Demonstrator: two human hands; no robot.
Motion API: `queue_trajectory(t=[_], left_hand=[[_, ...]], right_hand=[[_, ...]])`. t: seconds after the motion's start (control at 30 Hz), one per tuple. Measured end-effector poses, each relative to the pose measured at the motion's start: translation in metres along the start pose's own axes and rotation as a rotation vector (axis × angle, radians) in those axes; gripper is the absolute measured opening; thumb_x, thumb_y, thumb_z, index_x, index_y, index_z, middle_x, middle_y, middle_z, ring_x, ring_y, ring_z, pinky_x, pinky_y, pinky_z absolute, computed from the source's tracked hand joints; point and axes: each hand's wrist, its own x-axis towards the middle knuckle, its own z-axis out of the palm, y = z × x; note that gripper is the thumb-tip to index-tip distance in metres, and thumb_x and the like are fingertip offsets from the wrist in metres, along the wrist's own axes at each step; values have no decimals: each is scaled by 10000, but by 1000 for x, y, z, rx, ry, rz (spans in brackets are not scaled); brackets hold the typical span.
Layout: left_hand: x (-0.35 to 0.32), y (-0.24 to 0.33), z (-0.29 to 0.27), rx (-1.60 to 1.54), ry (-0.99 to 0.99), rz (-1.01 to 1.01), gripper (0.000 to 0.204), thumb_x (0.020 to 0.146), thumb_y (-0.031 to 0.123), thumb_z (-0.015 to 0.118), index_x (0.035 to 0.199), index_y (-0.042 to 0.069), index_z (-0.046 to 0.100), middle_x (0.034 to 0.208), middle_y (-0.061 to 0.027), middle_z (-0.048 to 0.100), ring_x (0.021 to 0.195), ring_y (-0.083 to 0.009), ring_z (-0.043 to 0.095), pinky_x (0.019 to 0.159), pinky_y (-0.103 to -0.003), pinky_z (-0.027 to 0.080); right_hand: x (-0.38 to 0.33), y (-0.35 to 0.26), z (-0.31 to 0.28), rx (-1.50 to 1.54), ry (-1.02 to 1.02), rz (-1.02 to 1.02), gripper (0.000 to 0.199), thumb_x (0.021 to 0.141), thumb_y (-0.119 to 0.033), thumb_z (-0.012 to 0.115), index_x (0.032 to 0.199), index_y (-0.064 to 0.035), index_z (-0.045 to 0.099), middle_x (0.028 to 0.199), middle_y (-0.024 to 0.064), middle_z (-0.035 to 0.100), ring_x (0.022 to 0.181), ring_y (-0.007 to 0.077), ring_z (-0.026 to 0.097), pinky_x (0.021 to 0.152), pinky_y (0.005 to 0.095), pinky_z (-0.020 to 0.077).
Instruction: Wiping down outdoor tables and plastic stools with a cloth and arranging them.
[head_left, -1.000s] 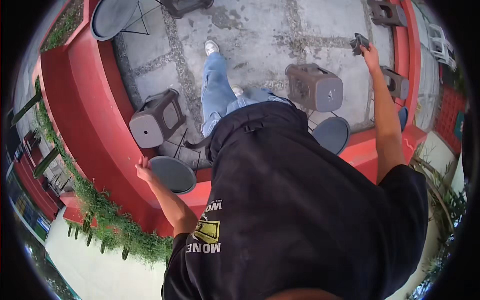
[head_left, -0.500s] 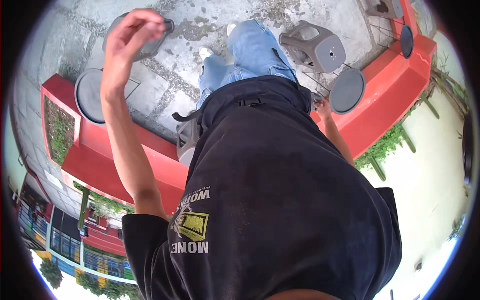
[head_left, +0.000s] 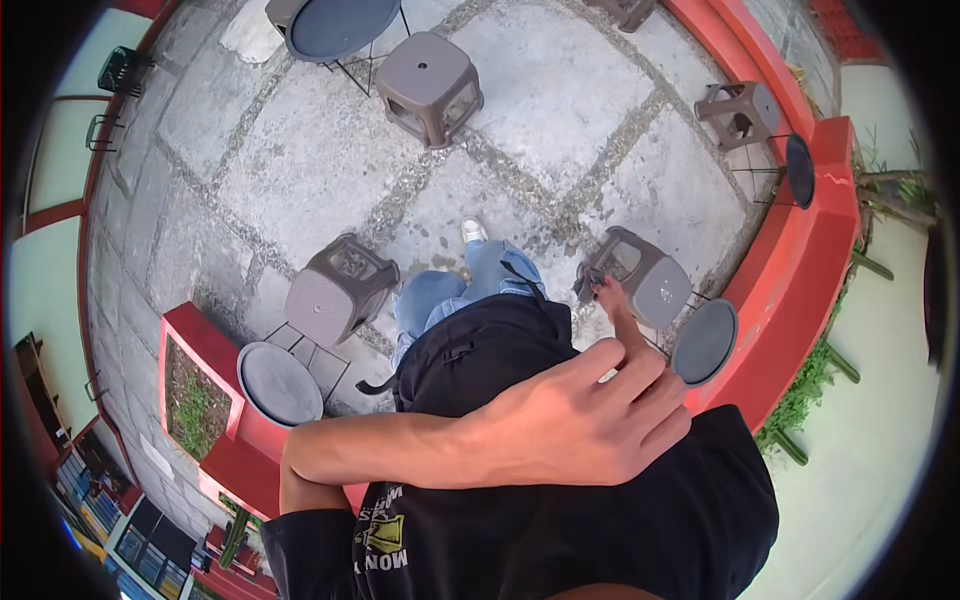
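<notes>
My left hand (head_left: pixel 585 415) is raised in front of my chest, its forearm crossing my black shirt (head_left: pixel 640 520). Its fingers curl inward and the palm faces away, so anything inside is hidden. Lower down on the right, my right hand (head_left: pixel 611 296) closes on a small dark grey cloth (head_left: pixel 588 284). The cloth hangs beside a grey-brown plastic stool (head_left: pixel 662 292), overlapping its legs; whether they touch I cannot tell. A black bag (head_left: pixel 485 345) is strapped at my waist.
Another plastic stool (head_left: pixel 335 290) stands to my left by a round table (head_left: pixel 280 384). A round table (head_left: pixel 705 342) is on the right near a red ledge (head_left: pixel 800 310). Ahead are a stool (head_left: pixel 428 80) and a dark round table (head_left: pixel 342 25) on the concrete floor (head_left: pixel 320 150).
My left hand has swung from the upper left in to my chest. The view has tilted, showing more floor ahead. My right hand with the cloth now appears by the right stool.
</notes>
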Motion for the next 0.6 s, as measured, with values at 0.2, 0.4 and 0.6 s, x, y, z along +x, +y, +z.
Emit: queue_trajectory(t=[0.2,0.4,0.6], left_hand=[[25,-70,-56,66,-69,159,186,690,85,694,854,170,687,943,22,681,864,-173,639,676,-270,449],[5,-175,-95,-183,-200,76,255,745,53,696,987,124,737,1055,-4,715,882,-198,677,698,-321,508],[-22,-284,-134,-607,-67,74,243,660,-99,670,846,52,712,925,-63,760,839,-270,702,738,-368,562]], right_hand=[[116,-238,-49,166,241,-409,253,975,-120,719,1211,-32,708,930,65,731,825,138,652,746,336,522],[96,-384,1,-56,435,-461,287,938,-175,694,1176,-15,671,1067,207,758,982,346,738,870,416,568],[24,-317,116,-47,511,-290,336,906,-209,678,1192,-34,686,1099,228,751,1054,408,721,918,473,559]])
